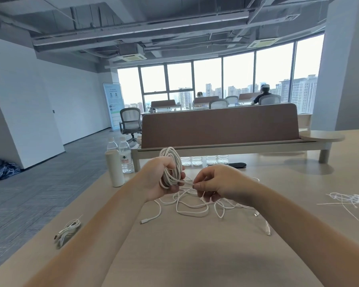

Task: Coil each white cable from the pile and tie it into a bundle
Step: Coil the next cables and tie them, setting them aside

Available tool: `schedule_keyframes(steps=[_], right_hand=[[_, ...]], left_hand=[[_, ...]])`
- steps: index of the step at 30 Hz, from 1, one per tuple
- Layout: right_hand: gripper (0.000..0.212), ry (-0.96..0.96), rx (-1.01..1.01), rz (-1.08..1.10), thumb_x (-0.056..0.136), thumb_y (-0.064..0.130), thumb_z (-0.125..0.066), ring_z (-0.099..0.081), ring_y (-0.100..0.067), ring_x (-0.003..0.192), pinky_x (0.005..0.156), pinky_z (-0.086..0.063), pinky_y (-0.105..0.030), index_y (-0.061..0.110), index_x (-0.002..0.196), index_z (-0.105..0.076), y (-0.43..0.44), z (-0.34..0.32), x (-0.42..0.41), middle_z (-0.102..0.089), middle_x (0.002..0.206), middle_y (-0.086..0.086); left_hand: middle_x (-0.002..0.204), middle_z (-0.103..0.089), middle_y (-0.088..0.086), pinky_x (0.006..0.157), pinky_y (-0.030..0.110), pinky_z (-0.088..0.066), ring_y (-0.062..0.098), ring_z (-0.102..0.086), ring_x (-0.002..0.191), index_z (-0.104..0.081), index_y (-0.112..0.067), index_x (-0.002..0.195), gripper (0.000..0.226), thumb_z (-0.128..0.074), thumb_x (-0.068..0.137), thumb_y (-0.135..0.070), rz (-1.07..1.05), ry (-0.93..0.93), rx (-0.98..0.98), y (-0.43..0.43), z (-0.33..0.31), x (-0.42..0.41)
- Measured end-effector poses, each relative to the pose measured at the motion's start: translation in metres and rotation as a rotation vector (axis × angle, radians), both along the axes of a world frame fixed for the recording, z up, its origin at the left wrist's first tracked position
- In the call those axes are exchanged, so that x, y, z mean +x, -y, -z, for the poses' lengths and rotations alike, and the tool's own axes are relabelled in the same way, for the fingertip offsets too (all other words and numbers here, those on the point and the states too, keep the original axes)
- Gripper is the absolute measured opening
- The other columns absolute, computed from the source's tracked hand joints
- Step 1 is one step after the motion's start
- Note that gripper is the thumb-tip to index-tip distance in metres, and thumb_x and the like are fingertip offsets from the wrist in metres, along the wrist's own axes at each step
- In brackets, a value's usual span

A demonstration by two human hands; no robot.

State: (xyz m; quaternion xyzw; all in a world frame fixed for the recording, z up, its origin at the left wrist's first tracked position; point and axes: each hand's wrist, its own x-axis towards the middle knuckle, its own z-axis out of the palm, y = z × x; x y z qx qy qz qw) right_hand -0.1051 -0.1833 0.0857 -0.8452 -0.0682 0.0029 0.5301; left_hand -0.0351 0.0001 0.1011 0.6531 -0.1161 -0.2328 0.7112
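Observation:
My left hand (159, 179) grips a coil of white cable (170, 160) that stands upright above the desk, its loops rising over my fingers. A strand runs from the coil's lower part to my right hand (216, 185), which pinches it between thumb and fingertips just right of the coil. Below both hands a loose pile of white cables (195, 206) lies tangled on the beige desk (195, 251), with plug ends trailing toward me. A tied cable bundle (67, 232) lies near the desk's left edge.
White cable ties (348, 200) lie scattered at the right. A white cylinder flask (114, 167) and water bottles (125, 156) stand at the far left corner. More bottles (203, 159) and a dark flat object (234, 165) sit behind my hands, before a brown divider (220, 127).

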Motion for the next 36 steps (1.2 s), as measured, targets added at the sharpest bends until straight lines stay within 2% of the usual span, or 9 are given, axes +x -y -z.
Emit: schedule_keyframes(steps=[5,8,12,21,26,28,30,33,36], right_hand=[[0.009,-0.139,0.03,0.085,0.091,0.016,-0.073,-0.051,-0.011,0.049,0.047,-0.039,-0.018,0.008,0.093,-0.069,0.006,-0.001,0.005,-0.061,0.067,-0.005],[0.008,-0.183,0.11,0.045,0.094,0.003,-0.064,-0.053,-0.013,0.053,0.047,-0.044,-0.019,0.004,0.094,-0.072,0.007,-0.001,0.006,-0.061,0.07,-0.009],[0.004,-0.085,0.135,0.091,0.092,0.0,-0.065,-0.053,-0.014,0.053,0.048,-0.044,-0.02,0.003,0.093,-0.066,0.006,-0.001,0.006,-0.062,0.069,-0.01],[0.023,0.146,0.088,0.138,0.085,0.004,-0.076,-0.047,-0.016,0.048,0.045,-0.036,-0.023,0.006,0.087,-0.054,-0.006,-0.002,0.013,-0.057,0.053,-0.003],[0.044,0.17,0.082,0.169,0.081,0.023,-0.083,-0.044,-0.01,0.044,0.042,-0.035,-0.019,0.006,0.104,-0.05,-0.009,-0.003,0.008,-0.06,0.066,-0.007],[0.049,0.201,-0.048,0.211,0.076,0.04,-0.084,-0.045,-0.009,0.047,0.049,-0.037,-0.021,0.012,0.105,-0.058,-0.007,-0.002,0.011,-0.06,0.069,-0.001],[0.043,0.23,-0.123,0.211,0.074,0.047,-0.084,-0.045,-0.01,0.052,0.055,-0.036,-0.025,0.018,0.101,-0.067,-0.005,-0.001,0.013,-0.058,0.068,0.004],[0.022,0.227,-0.102,0.097,0.08,0.031,-0.083,-0.047,-0.013,0.056,0.06,-0.039,-0.03,0.023,0.097,-0.071,-0.003,-0.002,0.014,-0.06,0.065,0.002],[0.016,0.217,-0.171,0.087,0.082,0.019,-0.078,-0.048,-0.007,0.055,0.059,-0.041,-0.025,0.028,0.091,-0.068,-0.001,-0.003,0.014,-0.06,0.069,0.003]], left_hand=[[0.084,-0.061,0.016,0.046,0.025,-0.042,0.027,-0.058,0.068,-0.056,0.001,0.105,0.031,-0.033,0.085,0.0,0.098,0.029,0.065,-0.003,0.0,-0.003],[0.085,-0.061,0.016,0.048,0.026,-0.043,0.026,-0.055,0.071,-0.056,0.002,0.107,0.032,-0.032,0.085,0.003,0.121,0.057,0.099,-0.002,0.002,-0.003],[0.085,-0.063,0.017,0.05,0.027,-0.044,0.024,-0.059,0.069,-0.058,0.003,0.107,0.032,-0.033,0.087,0.003,0.144,0.078,0.138,-0.002,0.002,-0.002],[0.091,-0.066,0.018,0.049,0.026,-0.044,0.026,-0.061,0.074,-0.063,0.001,0.102,0.029,-0.039,0.087,-0.003,0.281,0.144,0.212,0.01,0.008,-0.009],[0.082,-0.061,0.013,0.045,0.024,-0.039,0.023,-0.057,0.068,-0.062,-0.004,0.099,0.015,-0.049,0.094,-0.011,0.283,0.128,0.205,0.012,0.007,-0.01],[0.079,-0.061,0.012,0.045,0.024,-0.038,0.022,-0.057,0.067,-0.06,-0.005,0.099,0.013,-0.049,0.095,-0.011,0.292,0.137,0.203,0.011,0.006,-0.01],[0.079,-0.061,0.012,0.045,0.024,-0.037,0.023,-0.056,0.067,-0.058,-0.005,0.101,0.015,-0.046,0.095,-0.01,0.303,0.142,0.199,0.01,0.006,-0.01],[0.079,-0.061,0.016,0.046,0.023,-0.036,0.025,-0.055,0.067,-0.058,-0.004,0.097,0.019,-0.041,0.091,-0.005,0.309,0.141,0.2,0.011,0.01,-0.009],[0.08,-0.06,0.017,0.045,0.023,-0.034,0.025,-0.054,0.066,-0.057,-0.004,0.094,0.022,-0.036,0.088,-0.003,0.34,0.115,0.203,0.013,0.014,-0.008]])
